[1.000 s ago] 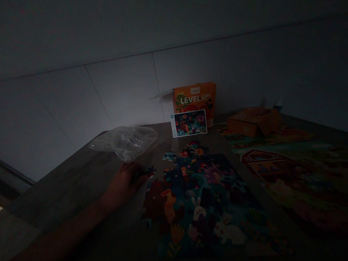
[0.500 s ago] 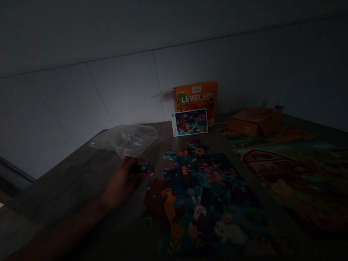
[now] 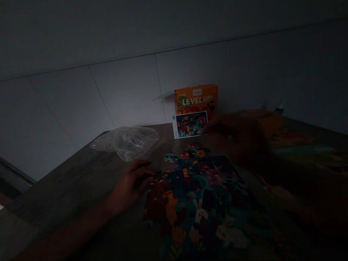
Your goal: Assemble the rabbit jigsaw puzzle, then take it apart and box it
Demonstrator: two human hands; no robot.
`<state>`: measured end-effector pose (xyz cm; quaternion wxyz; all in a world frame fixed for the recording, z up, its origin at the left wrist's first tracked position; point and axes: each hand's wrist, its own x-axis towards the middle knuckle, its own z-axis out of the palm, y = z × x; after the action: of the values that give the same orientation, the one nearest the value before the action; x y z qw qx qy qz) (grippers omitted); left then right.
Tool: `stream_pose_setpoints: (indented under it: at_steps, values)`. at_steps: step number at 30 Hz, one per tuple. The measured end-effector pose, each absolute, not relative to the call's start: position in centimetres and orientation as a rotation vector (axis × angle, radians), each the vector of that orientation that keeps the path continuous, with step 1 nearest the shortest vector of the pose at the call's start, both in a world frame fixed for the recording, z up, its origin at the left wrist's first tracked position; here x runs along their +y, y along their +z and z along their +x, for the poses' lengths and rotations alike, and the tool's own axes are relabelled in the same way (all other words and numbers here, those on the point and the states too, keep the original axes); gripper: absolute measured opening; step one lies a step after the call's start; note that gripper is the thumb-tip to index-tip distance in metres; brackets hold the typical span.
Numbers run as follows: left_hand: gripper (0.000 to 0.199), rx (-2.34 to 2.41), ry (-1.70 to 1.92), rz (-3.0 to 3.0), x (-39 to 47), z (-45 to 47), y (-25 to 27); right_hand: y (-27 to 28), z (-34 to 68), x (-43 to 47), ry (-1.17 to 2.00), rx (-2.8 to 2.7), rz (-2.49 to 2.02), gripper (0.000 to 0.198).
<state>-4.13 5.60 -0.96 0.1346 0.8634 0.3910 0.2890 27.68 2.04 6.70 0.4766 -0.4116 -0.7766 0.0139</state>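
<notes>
Jigsaw puzzle [image 3: 199,209] lies on the dim table [image 3: 74,175] before you, your left hand [image 3: 132,183] with fingers bent at its far-left edge, right hand [image 3: 238,135] blurred; neither grip can be told. Square each join before pressing.

The light is dim. A pale wall [image 3: 134,93] with thin seams [image 3: 159,83] rises behind a dark grey table [image 3: 75,184].

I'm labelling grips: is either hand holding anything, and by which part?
It cannot be told: the left hand, beside the puzzle, is in shadow; the right hand is blurred.
</notes>
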Motion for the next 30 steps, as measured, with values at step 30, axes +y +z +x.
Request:
stream_pose_setpoints:
  at_steps: [30]
  values:
    - [0.019, 0.873, 0.718, 2.663, 6.3, -4.9, -1.4, -1.5, 24.4, 3.6, 0.167, -2.514, -0.908, 0.029]
